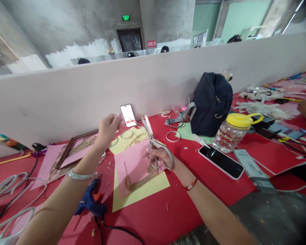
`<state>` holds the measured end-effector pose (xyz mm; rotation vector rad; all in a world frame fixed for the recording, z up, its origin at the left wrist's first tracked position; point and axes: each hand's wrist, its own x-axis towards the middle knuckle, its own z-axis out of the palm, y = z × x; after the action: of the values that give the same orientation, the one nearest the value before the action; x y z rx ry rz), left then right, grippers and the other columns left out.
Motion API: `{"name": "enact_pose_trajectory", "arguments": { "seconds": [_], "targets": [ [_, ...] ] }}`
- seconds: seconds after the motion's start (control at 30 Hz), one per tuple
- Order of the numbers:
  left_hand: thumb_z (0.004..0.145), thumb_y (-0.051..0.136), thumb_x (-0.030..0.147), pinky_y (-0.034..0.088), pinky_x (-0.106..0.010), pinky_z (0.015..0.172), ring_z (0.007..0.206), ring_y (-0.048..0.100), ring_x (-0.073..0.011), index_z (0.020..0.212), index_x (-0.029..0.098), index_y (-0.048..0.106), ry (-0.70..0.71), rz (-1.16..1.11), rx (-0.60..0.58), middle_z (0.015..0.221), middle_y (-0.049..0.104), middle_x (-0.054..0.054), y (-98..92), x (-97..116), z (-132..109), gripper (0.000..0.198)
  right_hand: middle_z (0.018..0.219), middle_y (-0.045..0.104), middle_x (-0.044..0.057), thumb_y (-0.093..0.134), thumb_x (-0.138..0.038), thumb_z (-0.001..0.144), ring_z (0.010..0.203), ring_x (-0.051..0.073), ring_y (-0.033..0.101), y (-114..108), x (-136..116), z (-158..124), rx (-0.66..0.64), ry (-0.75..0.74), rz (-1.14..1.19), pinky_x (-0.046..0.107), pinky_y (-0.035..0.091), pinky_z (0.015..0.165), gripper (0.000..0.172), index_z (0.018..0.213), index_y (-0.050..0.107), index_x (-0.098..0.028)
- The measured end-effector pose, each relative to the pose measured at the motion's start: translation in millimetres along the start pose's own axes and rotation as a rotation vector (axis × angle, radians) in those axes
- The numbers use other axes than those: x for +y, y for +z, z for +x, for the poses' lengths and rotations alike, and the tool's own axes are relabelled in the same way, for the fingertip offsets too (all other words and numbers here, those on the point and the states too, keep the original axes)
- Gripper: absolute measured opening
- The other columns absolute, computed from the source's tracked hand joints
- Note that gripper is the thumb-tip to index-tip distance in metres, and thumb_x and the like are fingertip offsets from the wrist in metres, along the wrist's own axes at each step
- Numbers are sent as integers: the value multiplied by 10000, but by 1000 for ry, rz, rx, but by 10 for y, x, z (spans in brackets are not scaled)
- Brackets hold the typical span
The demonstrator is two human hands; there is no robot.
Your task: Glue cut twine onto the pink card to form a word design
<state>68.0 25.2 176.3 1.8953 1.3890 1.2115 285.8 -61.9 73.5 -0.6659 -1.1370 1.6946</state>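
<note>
The right hand (159, 159) clamps one pair of silver scissors (155, 146), its fingers through the looped handle, with the blurred blades pointing toward 11 o'clock. They sit above a pink paper sheet (132, 166), which lies on a yellow paper sheet (142, 194). One strip of brown twine (140, 182) lies on the pink sheet, at 7 o'clock from the scissors. The left hand (107, 131) is raised at 10 o'clock from the scissors, its fingers (116, 119) pinched close together; I cannot tell whether they hold anything. One pale bangle (80, 175) circles the left wrist, and one red beaded bracelet (190, 185) circles the right.

All this is on a red tabletop (163, 217). From the scissors, one blue hot glue gun (90, 200) lies at 8 o'clock and one wooden picture frame (76, 149) at 9 o'clock. Two smartphones show: one upright phone (128, 115) at 11 o'clock, and one flat phone (220, 161) at 3 o'clock. One black bag (211, 103) and one yellow-lidded jar (234, 131) stand at 2 o'clock.
</note>
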Motion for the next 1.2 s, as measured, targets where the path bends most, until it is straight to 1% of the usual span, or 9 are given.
{"name": "enact_pose_trajectory", "arguments": {
  "seconds": [0.2,0.33,0.53,0.8,0.97,1.03,1.07,1.13,1.2],
  "targets": [
    [967,560,545,426,-286,580,555,561,-157,677,220,561,80,102,-314,583,612,-8,473,99,-537,436,903,803,70,951,-495,598,656,154,702,58,83,124,360,-116,272,260,536,574,462,813,675,-195],
    [996,521,583,410,-306,592,591,568,-181,666,236,527,113,193,-345,619,646,-22,653,123,-724,479,772,746,0,919,-403,633,741,156,723,-45,111,172,426,-193,291,281,592,721,345,759,651,-225],
    [994,530,568,431,-310,613,599,584,-184,681,236,537,108,168,-376,618,645,-19,635,113,-674,456,745,733,5,906,-323,579,690,157,695,-106,83,185,489,-139,313,281,565,659,306,724,656,-221],
    [969,552,544,407,-285,597,562,559,-156,659,217,568,110,248,-294,599,634,-10,422,-49,-394,451,752,721,19,910,-330,603,673,165,658,-152,85,198,535,-164,267,300,564,642,316,690,621,-235],
    [927,618,565,340,-289,529,543,540,-185,650,229,619,-58,353,116,521,571,3,-231,-487,130,435,756,711,14,885,-349,614,680,165,661,-218,87,218,541,-213,249,302,578,651,315,710,605,-242],
    [964,583,522,293,-288,512,542,524,-194,609,232,554,-99,370,215,488,493,-2,-509,-648,275,460,776,719,14,881,-355,627,677,156,654,-228,81,223,539,-206,247,290,570,640,310,715,607,-241],
    [905,684,492,314,-279,519,585,564,-203,674,235,582,-117,363,236,541,535,1,-597,-696,306,360,779,721,15,886,-361,628,668,151,645,-226,79,224,536,-200,245,282,560,627,315,711,608,-239],
    [755,851,439,414,-279,569,717,650,-233,870,252,639,-125,317,199,722,667,-6,-621,-702,269,305,754,713,13,897,-382,623,634,139,616,-211,83,226,526,-192,238,267,532,592,336,688,602,-236],
    [767,834,461,510,-317,680,847,699,-257,1009,248,676,-71,203,21,918,756,-49,-431,-580,110,360,717,699,10,904,-401,601,598,131,582,-189,95,225,512,-197,228,259,501,556,355,667,599,-234]
  ]
}}
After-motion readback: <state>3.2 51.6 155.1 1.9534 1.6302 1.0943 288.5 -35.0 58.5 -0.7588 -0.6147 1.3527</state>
